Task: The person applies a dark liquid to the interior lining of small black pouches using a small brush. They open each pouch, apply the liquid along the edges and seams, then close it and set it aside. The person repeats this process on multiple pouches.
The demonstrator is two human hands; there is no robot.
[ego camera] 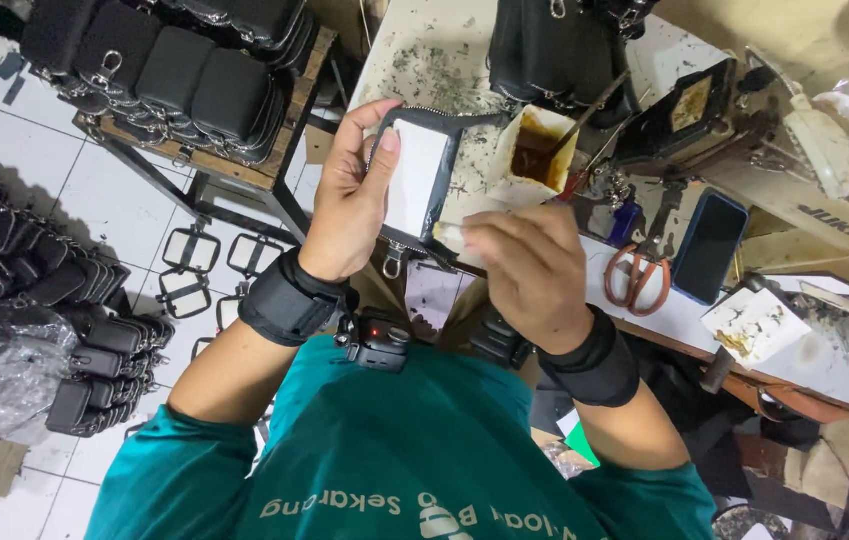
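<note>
A white tiled floor (94, 200) lies below you, crowded with black pouches on a low wooden rack (244, 170), and to your right runs a stained white worktop (424, 50) with a paper cup of brown glue (536, 150), a brush handle (594, 110) leaning in it, orange-handled scissors (637, 275) and a dark phone (709, 247). Your left hand (349, 195) is closed round a small black zip pouch (414, 175), thumb across its front and fingers behind, holding it up just in front of the worktop edge with a white card panel (416, 178) facing you. Your right hand (529, 265) is curled shut, pinching a small pale piece (449, 232) against the pouch's lower edge; what that piece is, I cannot tell. To do this well, keep the left hand's grip firm so the pouch does not twist, and keep that thumb off the white panel's edge. Press the pale piece along the seam in short, even strokes, working in one direction, and stay clear of the zip teeth (424, 110). The glue cup sits just beyond the pouch, so keep your right wrist low.
</note>
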